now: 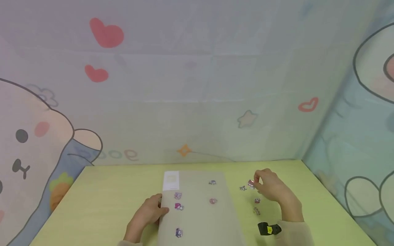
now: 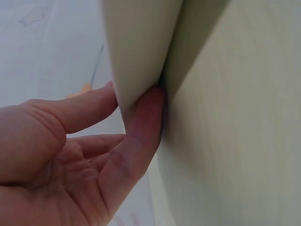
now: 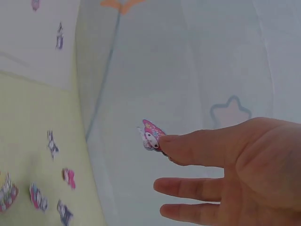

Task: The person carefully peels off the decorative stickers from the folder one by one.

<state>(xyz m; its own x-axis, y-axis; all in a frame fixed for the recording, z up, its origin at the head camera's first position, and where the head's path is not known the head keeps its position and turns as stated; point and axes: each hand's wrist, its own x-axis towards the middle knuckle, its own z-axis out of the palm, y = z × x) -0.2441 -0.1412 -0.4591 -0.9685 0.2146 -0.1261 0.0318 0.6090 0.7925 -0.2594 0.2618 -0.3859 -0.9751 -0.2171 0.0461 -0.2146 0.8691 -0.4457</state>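
Note:
A large off-white sheet [image 1: 200, 222] lies on the table, with several small cartoon stickers such as a pink one [image 1: 213, 201] spread over it. My left hand [image 1: 149, 209] grips the sheet's left edge; in the left wrist view the thumb [image 2: 91, 108] is on one face and a finger [image 2: 127, 155] behind the other. To the right of the sheet, my right hand [image 1: 272, 186] pinches a pink cartoon sticker [image 3: 153, 135] between thumb and fingertip, raised above the table in the right wrist view. Its other visible fingers extend below the thumb there.
Loose stickers lie on the yellow table [image 1: 107, 191] right of the sheet, among them a small dark one [image 1: 243, 188] and a reddish one [image 1: 257, 200]. A white rectangle [image 1: 171, 180] marks the sheet's far left corner. Printed cloth [image 1: 197, 85] hangs behind the table.

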